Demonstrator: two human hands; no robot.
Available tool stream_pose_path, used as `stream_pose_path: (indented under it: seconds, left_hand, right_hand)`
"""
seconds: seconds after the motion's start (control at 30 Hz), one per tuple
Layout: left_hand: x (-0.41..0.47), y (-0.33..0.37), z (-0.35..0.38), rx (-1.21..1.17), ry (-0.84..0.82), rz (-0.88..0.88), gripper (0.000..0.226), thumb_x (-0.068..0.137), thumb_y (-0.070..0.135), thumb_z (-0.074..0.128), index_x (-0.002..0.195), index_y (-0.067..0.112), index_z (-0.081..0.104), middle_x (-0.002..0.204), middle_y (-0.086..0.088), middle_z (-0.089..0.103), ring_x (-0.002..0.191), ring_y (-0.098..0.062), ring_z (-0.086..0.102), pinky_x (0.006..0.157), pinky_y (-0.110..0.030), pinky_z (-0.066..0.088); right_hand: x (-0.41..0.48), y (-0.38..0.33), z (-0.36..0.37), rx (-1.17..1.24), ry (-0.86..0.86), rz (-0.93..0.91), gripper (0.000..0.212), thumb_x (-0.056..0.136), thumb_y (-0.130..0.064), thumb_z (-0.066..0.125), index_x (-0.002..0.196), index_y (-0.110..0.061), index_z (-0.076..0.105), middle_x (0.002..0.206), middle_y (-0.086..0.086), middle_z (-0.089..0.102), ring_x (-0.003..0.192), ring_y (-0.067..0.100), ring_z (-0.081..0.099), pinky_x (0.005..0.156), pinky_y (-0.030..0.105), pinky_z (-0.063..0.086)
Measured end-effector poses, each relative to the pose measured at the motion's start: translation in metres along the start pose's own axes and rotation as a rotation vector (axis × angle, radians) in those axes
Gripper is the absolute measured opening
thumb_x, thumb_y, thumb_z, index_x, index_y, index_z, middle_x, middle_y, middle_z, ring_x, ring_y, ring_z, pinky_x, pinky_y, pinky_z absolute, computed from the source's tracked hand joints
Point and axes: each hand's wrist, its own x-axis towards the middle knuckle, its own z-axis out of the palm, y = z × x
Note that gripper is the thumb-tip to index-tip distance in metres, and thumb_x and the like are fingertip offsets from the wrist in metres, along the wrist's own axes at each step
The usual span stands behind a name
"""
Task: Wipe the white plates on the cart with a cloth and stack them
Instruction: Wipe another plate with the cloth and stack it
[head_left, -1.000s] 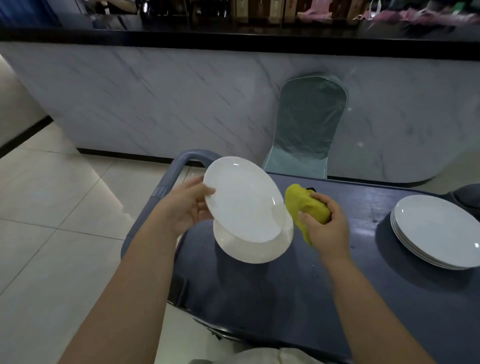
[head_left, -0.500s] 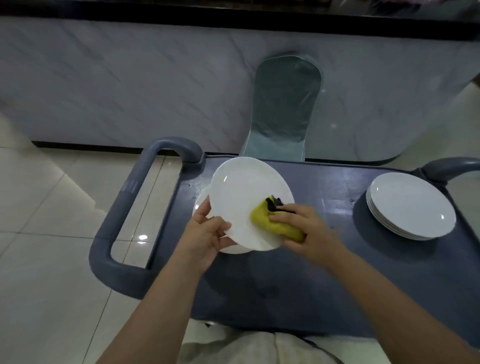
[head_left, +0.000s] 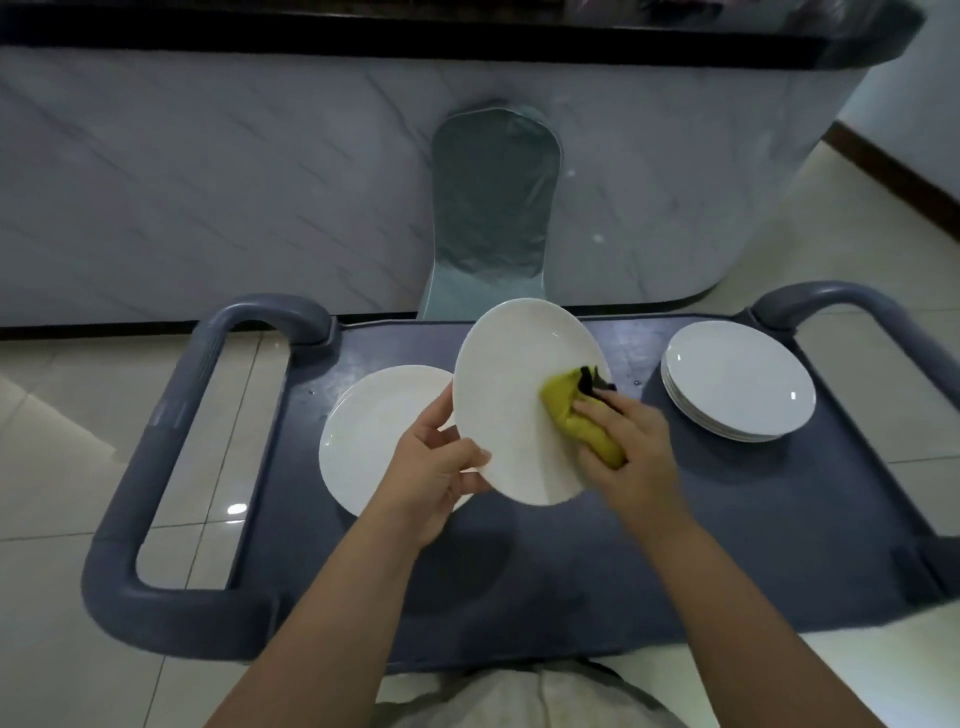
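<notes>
While left hand (head_left: 431, 467) grips tilted plate (head_left: 506, 400), right hand (head_left: 636, 454) clutching cloth (head_left: 574, 415) against it, grey cart (head_left: 727, 514), marble counter (head_left: 208, 182), tiled floor (head_left: 52, 426)

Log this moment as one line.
phase: wiping | left hand: grips rim of tilted round white plate | right hand: presses crumpled yellow cloth on its face | grey plastic cart: right plate stack, left plates

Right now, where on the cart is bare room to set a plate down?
Bare: near strip of cart, between left plates and right stack. Crowded: centre, where left hand holds a plate, right hand presses the cloth on it.
</notes>
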Motion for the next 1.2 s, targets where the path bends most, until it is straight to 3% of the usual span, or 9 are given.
stream_pose_path:
  seconds: [0.1, 0.27, 0.43, 0.5, 0.57, 0.73, 0.93, 1.1, 1.2]
  left_hand:
    - [-0.001, -0.003, 0.009, 0.012, -0.078, 0.002, 0.072, 0.077, -0.023, 0.049, 0.132, 0.024, 0.057, 0.098, -0.010, 0.069, 0.085, -0.025, 0.067, 0.062, -0.037, 0.057]
    - [0.004, 0.012, 0.009, 0.024, -0.026, 0.062, 0.071, 0.080, -0.025, 0.045, 0.129, 0.024, 0.057, 0.091, -0.008, 0.072, 0.079, -0.024, 0.069, 0.061, -0.040, 0.059]
    - [-0.001, 0.001, 0.013, 0.063, -0.018, 0.028, 0.071, 0.081, -0.023, 0.045, 0.131, 0.026, 0.056, 0.095, -0.003, 0.072, 0.085, -0.020, 0.067, 0.066, -0.037, 0.058]
    - [-0.001, -0.001, 0.020, 0.047, -0.043, 0.027, 0.070, 0.081, -0.023, 0.045, 0.132, 0.024, 0.056, 0.095, -0.006, 0.071, 0.085, -0.023, 0.066, 0.065, -0.037, 0.058]
    - [0.002, 0.003, 0.020, 0.017, -0.054, 0.048, 0.071, 0.080, -0.024, 0.044, 0.132, 0.023, 0.056, 0.092, -0.008, 0.070, 0.081, -0.024, 0.067, 0.065, -0.038, 0.058]
    - [0.002, 0.005, 0.005, 0.015, 0.008, 0.057, 0.077, 0.076, -0.023, 0.049, 0.135, 0.026, 0.054, 0.095, -0.005, 0.071, 0.082, -0.022, 0.067, 0.065, -0.040, 0.058]
    - [-0.003, -0.003, 0.027, 0.058, -0.109, 0.046, 0.075, 0.073, -0.017, 0.053, 0.135, 0.024, 0.054, 0.099, -0.009, 0.070, 0.086, -0.024, 0.066, 0.063, -0.036, 0.056]
    - [0.003, 0.006, 0.020, -0.039, -0.036, 0.082, 0.073, 0.079, -0.026, 0.043, 0.127, 0.027, 0.059, 0.095, -0.008, 0.072, 0.080, -0.025, 0.068, 0.062, -0.040, 0.059]
    - [0.003, 0.002, 0.015, -0.035, 0.017, 0.043, 0.072, 0.080, -0.025, 0.043, 0.128, 0.028, 0.057, 0.084, 0.001, 0.071, 0.072, -0.016, 0.067, 0.060, -0.036, 0.058]
  right_hand:
    - [0.046, -0.026, 0.009, 0.020, 0.084, 0.061, 0.038, 0.084, -0.028, 0.065, 0.120, -0.017, 0.067, 0.133, 0.005, 0.055, 0.118, 0.024, 0.050, 0.108, 0.032, 0.033]
    - [-0.013, -0.030, 0.008, 0.079, -0.176, -0.260, 0.040, 0.081, -0.023, 0.066, 0.121, -0.022, 0.064, 0.134, -0.002, 0.052, 0.115, 0.021, 0.050, 0.103, 0.033, 0.039]
    - [0.027, 0.026, -0.008, 0.013, -0.059, 0.019, 0.039, 0.081, -0.030, 0.062, 0.119, -0.025, 0.066, 0.130, 0.000, 0.058, 0.114, 0.023, 0.054, 0.099, 0.045, 0.042]
    - [0.058, -0.002, 0.003, 0.042, 0.008, 0.079, 0.040, 0.083, -0.033, 0.061, 0.120, -0.017, 0.066, 0.131, 0.005, 0.058, 0.119, 0.022, 0.052, 0.109, 0.034, 0.036]
    - [0.051, -0.035, 0.014, 0.092, -0.016, -0.016, 0.041, 0.083, -0.031, 0.062, 0.121, -0.017, 0.065, 0.133, 0.002, 0.055, 0.121, 0.017, 0.047, 0.109, 0.026, 0.030]
    - [-0.011, 0.008, -0.004, 0.079, -0.266, -0.259, 0.038, 0.079, -0.023, 0.067, 0.117, -0.025, 0.064, 0.132, -0.004, 0.054, 0.115, 0.020, 0.052, 0.099, 0.038, 0.041]
    - [0.069, -0.017, -0.010, 0.049, 0.055, -0.009, 0.038, 0.082, -0.028, 0.065, 0.118, -0.017, 0.067, 0.128, -0.006, 0.050, 0.119, 0.016, 0.046, 0.109, 0.020, 0.029]
    - [-0.007, -0.022, 0.004, 0.053, -0.149, -0.345, 0.033, 0.087, -0.026, 0.066, 0.119, -0.023, 0.062, 0.131, 0.001, 0.056, 0.112, 0.029, 0.053, 0.100, 0.040, 0.041]
    - [0.012, 0.021, -0.012, -0.034, -0.127, -0.228, 0.039, 0.081, -0.028, 0.062, 0.120, -0.026, 0.060, 0.129, 0.000, 0.054, 0.107, 0.029, 0.054, 0.096, 0.043, 0.041]
